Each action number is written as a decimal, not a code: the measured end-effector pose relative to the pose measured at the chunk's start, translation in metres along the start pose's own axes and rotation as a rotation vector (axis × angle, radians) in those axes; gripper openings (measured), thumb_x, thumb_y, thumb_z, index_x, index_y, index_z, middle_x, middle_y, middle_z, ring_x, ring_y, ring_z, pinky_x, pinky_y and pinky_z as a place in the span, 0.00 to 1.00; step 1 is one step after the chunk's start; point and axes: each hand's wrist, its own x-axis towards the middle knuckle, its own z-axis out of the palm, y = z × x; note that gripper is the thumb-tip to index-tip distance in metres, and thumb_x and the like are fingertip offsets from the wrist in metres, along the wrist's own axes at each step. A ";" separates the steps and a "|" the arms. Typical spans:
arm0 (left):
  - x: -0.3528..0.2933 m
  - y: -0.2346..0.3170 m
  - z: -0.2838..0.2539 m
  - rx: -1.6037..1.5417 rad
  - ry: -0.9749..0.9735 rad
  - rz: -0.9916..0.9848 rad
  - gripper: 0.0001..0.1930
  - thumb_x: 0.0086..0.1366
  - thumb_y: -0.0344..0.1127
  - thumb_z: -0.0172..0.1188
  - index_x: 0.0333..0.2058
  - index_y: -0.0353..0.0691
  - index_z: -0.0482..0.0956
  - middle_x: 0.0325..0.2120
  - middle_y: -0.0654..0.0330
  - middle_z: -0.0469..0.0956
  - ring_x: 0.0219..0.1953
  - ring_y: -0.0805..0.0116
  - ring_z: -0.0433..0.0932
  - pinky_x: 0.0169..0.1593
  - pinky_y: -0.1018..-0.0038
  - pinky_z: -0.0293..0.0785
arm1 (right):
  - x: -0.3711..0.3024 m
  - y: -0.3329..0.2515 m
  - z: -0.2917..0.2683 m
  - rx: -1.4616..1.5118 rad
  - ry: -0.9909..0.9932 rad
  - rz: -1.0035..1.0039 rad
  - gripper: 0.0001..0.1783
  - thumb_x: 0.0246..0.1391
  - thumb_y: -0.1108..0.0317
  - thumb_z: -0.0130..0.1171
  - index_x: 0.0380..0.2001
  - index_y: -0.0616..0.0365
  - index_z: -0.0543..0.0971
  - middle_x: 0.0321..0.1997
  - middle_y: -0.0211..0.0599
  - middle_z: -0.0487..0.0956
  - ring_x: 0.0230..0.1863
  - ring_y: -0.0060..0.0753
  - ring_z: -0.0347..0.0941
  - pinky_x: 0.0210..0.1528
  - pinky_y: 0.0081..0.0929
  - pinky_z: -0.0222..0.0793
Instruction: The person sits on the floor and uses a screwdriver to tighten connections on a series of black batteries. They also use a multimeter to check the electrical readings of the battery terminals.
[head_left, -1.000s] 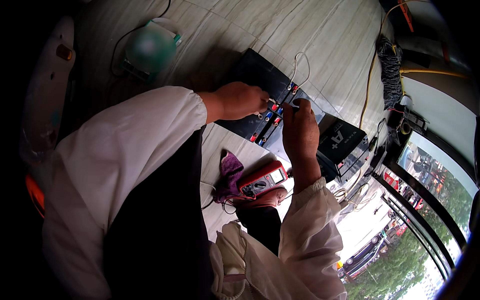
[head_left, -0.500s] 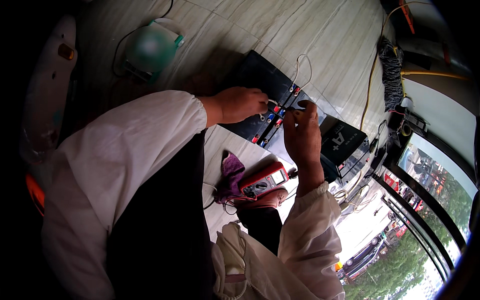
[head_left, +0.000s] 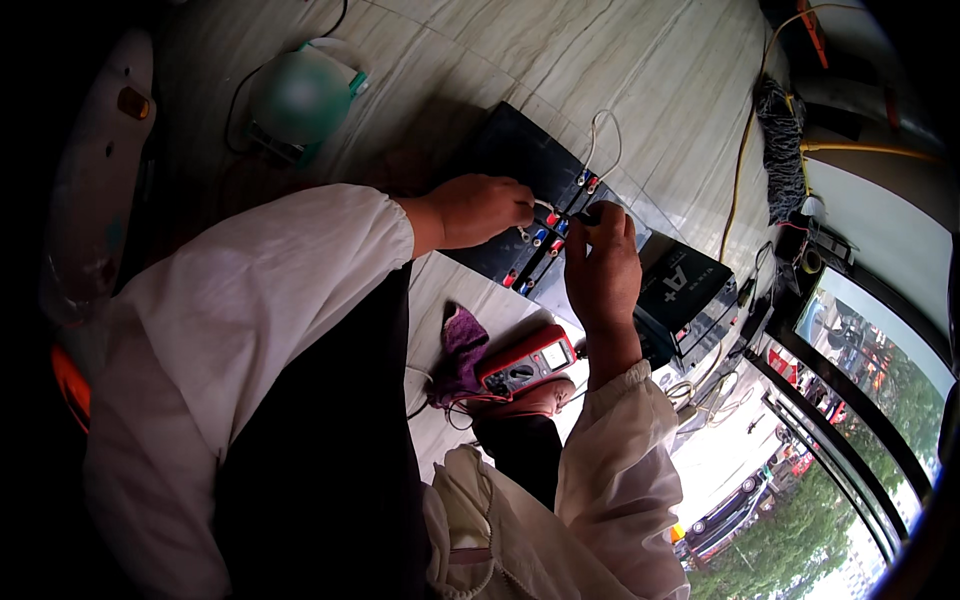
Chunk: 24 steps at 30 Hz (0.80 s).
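Observation:
Black batteries stand side by side on the floor in front of me, with red and blue terminals along their tops. My left hand is closed at the terminals, its fingertips pinching a short white wire. From the right, my right hand reaches over the batteries, fingers closed around a slim dark tool that points at the terminal beside the left fingertips. Its kind is mostly hidden by the fingers. Another white wire loops up from the far terminals.
A red multimeter lies by my foot, next to a purple cloth. Another black battery stands at the right. A round green-and-white object is on the tiles at the far left. Cables lie near the glass door.
My right hand has shifted slightly and turned, its fingers closing more over the dark tool at the terminals. My left hand stays almost where it was.

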 end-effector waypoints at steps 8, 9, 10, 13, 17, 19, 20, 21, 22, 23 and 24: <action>-0.002 -0.003 0.000 -0.009 -0.020 0.005 0.03 0.59 0.32 0.59 0.32 0.43 0.79 0.38 0.63 0.77 0.43 0.61 0.79 0.47 0.67 0.78 | -0.002 -0.006 -0.006 -0.042 0.027 -0.010 0.16 0.63 0.51 0.58 0.40 0.52 0.72 0.38 0.45 0.82 0.36 0.54 0.81 0.33 0.47 0.75; -0.002 -0.003 -0.001 0.000 -0.027 0.006 0.03 0.59 0.32 0.59 0.32 0.43 0.79 0.38 0.63 0.77 0.43 0.61 0.79 0.47 0.67 0.78 | -0.002 -0.004 -0.005 -0.058 -0.002 -0.008 0.16 0.63 0.52 0.57 0.41 0.52 0.72 0.39 0.46 0.81 0.36 0.55 0.81 0.34 0.48 0.75; -0.001 -0.003 0.000 -0.007 -0.022 0.004 0.03 0.59 0.32 0.58 0.32 0.43 0.79 0.38 0.63 0.77 0.43 0.61 0.79 0.47 0.67 0.78 | -0.001 -0.002 -0.006 -0.074 -0.031 -0.006 0.16 0.63 0.53 0.57 0.43 0.52 0.72 0.39 0.46 0.81 0.37 0.56 0.80 0.35 0.48 0.75; -0.003 -0.003 0.001 -0.025 -0.011 -0.004 0.03 0.59 0.32 0.58 0.32 0.43 0.78 0.38 0.63 0.77 0.43 0.62 0.79 0.47 0.67 0.78 | 0.006 -0.007 -0.011 -0.162 -0.224 0.177 0.15 0.63 0.55 0.55 0.46 0.52 0.71 0.43 0.49 0.80 0.40 0.57 0.80 0.37 0.48 0.75; -0.001 -0.004 -0.001 -0.023 -0.032 0.001 0.03 0.59 0.31 0.58 0.32 0.42 0.78 0.38 0.63 0.77 0.43 0.62 0.79 0.48 0.67 0.78 | -0.001 0.002 -0.006 -0.150 -0.114 0.114 0.15 0.64 0.54 0.55 0.46 0.51 0.71 0.40 0.46 0.82 0.38 0.57 0.80 0.36 0.48 0.76; 0.001 -0.003 -0.001 -0.015 -0.037 0.007 0.03 0.59 0.31 0.58 0.32 0.42 0.78 0.38 0.63 0.77 0.43 0.62 0.79 0.48 0.67 0.78 | -0.002 0.000 -0.007 -0.091 -0.070 0.034 0.17 0.65 0.51 0.54 0.46 0.51 0.71 0.40 0.49 0.83 0.39 0.57 0.81 0.37 0.48 0.76; 0.001 -0.002 -0.001 -0.011 -0.028 0.011 0.03 0.59 0.31 0.58 0.32 0.42 0.78 0.38 0.63 0.77 0.43 0.62 0.79 0.48 0.67 0.78 | -0.002 -0.001 -0.008 -0.061 -0.048 -0.005 0.18 0.65 0.49 0.53 0.46 0.51 0.72 0.40 0.50 0.83 0.39 0.58 0.81 0.37 0.48 0.76; -0.001 -0.002 -0.001 -0.003 -0.022 0.009 0.03 0.59 0.31 0.58 0.32 0.42 0.78 0.38 0.63 0.77 0.43 0.62 0.79 0.48 0.67 0.78 | 0.000 -0.004 -0.009 -0.091 -0.116 0.054 0.18 0.65 0.51 0.54 0.48 0.52 0.71 0.41 0.51 0.82 0.39 0.58 0.81 0.38 0.48 0.76; -0.002 -0.003 -0.001 -0.009 -0.021 0.008 0.03 0.60 0.31 0.58 0.32 0.42 0.78 0.39 0.63 0.77 0.43 0.62 0.79 0.49 0.67 0.78 | 0.002 -0.008 -0.012 -0.121 -0.184 0.114 0.18 0.64 0.53 0.54 0.49 0.52 0.70 0.42 0.51 0.81 0.40 0.59 0.80 0.39 0.49 0.75; -0.003 -0.004 -0.001 -0.014 -0.021 0.007 0.03 0.60 0.31 0.58 0.32 0.42 0.78 0.39 0.63 0.77 0.43 0.62 0.79 0.49 0.68 0.78 | 0.003 -0.010 -0.013 -0.150 -0.252 0.172 0.18 0.63 0.55 0.55 0.50 0.53 0.69 0.44 0.51 0.80 0.40 0.59 0.80 0.40 0.49 0.75; -0.002 -0.004 -0.001 -0.023 -0.020 0.009 0.03 0.60 0.31 0.57 0.32 0.42 0.78 0.39 0.63 0.77 0.44 0.62 0.79 0.49 0.68 0.78 | 0.004 -0.010 -0.013 -0.152 -0.259 0.205 0.18 0.62 0.57 0.55 0.50 0.53 0.69 0.44 0.51 0.80 0.40 0.59 0.79 0.40 0.50 0.75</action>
